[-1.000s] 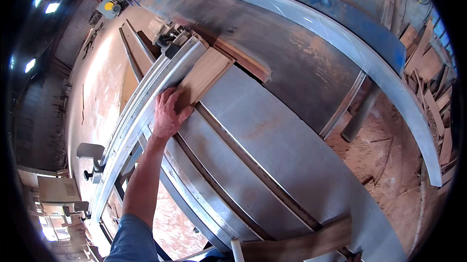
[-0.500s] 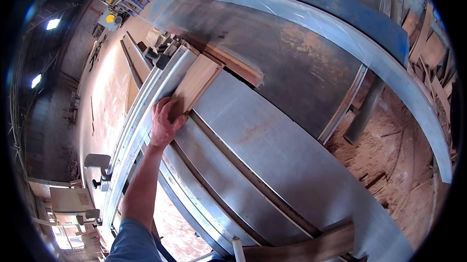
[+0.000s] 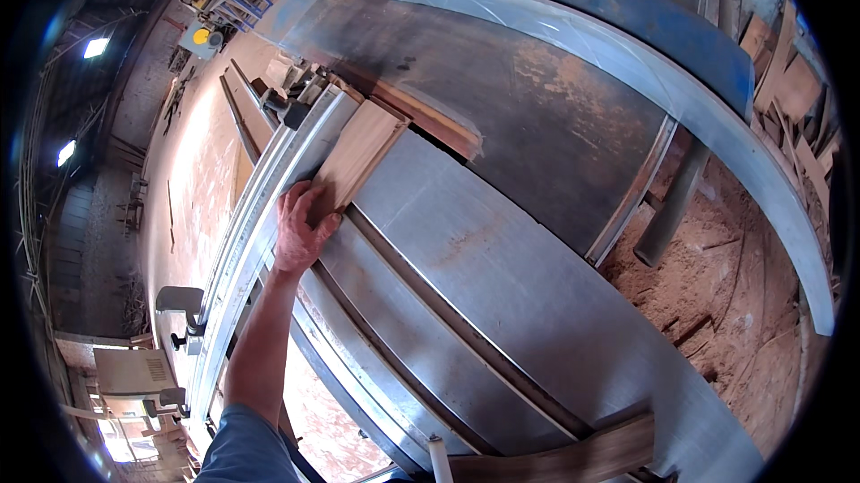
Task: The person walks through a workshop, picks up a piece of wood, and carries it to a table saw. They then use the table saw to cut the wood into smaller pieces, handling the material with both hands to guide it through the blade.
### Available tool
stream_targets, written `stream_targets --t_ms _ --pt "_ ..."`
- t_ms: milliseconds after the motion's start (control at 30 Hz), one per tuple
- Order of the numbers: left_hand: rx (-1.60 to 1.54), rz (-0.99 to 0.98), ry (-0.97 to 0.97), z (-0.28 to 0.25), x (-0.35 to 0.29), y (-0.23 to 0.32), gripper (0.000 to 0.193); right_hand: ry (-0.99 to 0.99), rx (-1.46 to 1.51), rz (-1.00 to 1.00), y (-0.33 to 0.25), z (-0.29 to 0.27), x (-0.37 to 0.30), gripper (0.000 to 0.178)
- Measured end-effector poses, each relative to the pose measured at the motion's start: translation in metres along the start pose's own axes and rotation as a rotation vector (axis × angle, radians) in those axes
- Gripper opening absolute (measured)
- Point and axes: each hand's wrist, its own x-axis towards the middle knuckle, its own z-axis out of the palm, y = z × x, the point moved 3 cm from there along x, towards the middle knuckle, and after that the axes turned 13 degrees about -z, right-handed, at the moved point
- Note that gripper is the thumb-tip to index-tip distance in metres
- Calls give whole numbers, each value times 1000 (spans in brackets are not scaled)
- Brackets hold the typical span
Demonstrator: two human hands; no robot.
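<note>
My left hand (image 3: 303,226) is closed around the near end of a short wooden block (image 3: 361,150), thumb on one side and fingers over the other. The block lies on the grey metal sliding table (image 3: 466,232) of a saw, up against the long silver fence (image 3: 255,214). Its far end reaches close to the dark slot beside the wooden insert strip (image 3: 430,118). At the lower edge, a second piece of wood (image 3: 564,452) lies across the table's near end. My right hand is out of sight.
A long pale metal strip (image 3: 627,48) curves along the far side of the dark fixed table (image 3: 502,80). Sawdust (image 3: 726,277) covers the floor at right, with scrap wood (image 3: 793,80) piled beyond. A flip stop (image 3: 182,304) sits on the fence.
</note>
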Motion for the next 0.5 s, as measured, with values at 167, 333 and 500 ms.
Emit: stream_targets --t_ms 167,333,500 --pt "13 -15 4 0 -1 3 57 -97 54 63 -6 -9 15 52" --pt "59 -14 41 -1 -3 5 51 -143 74 75 -7 -12 13 50" --pt "53 6 53 -1 -3 6 50 -172 67 66 -9 -15 14 48"
